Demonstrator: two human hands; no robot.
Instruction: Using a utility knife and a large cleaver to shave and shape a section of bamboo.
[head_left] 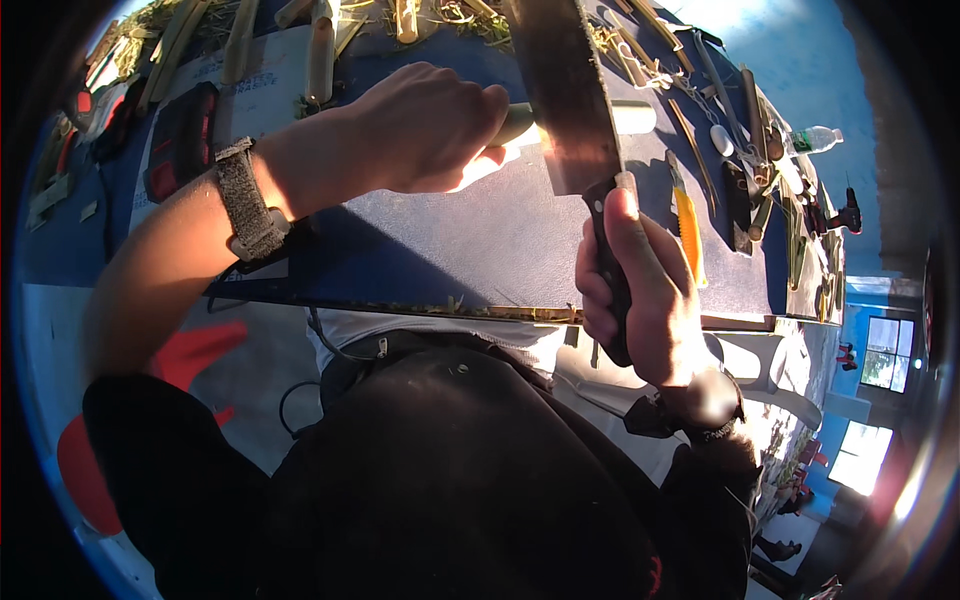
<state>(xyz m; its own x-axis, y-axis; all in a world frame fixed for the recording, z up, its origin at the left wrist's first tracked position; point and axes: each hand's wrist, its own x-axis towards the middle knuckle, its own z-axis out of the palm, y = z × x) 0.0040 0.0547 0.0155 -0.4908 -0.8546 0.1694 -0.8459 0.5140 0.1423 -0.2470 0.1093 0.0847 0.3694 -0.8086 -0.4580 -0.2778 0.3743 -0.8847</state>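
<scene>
My left hand (pixel 430 130) is closed round a short green-and-pale bamboo piece (pixel 634 117), whose light end sticks out to the right. In my right hand (pixel 645 270) is the black riveted handle of a broad-bladed knife (pixel 575 100), its blade pointing away from me. The blade crosses in front of the bamboo in this view and hides part of it; whether the two touch I cannot tell. Sunlight glares off the lower blade and the bamboo. Right of the knife, a yellow-handled cutter (pixel 688 225) lies on the dark blue tabletop (pixel 450 250).
Split bamboo strips (pixel 320 50) and shavings litter the far side. A black-and-red case (pixel 182 140) lies left of my forearm. More sticks and tools crowd the right, near a plastic bottle (pixel 815 140) and a drill (pixel 847 213). Below left is a red chair (pixel 85 475).
</scene>
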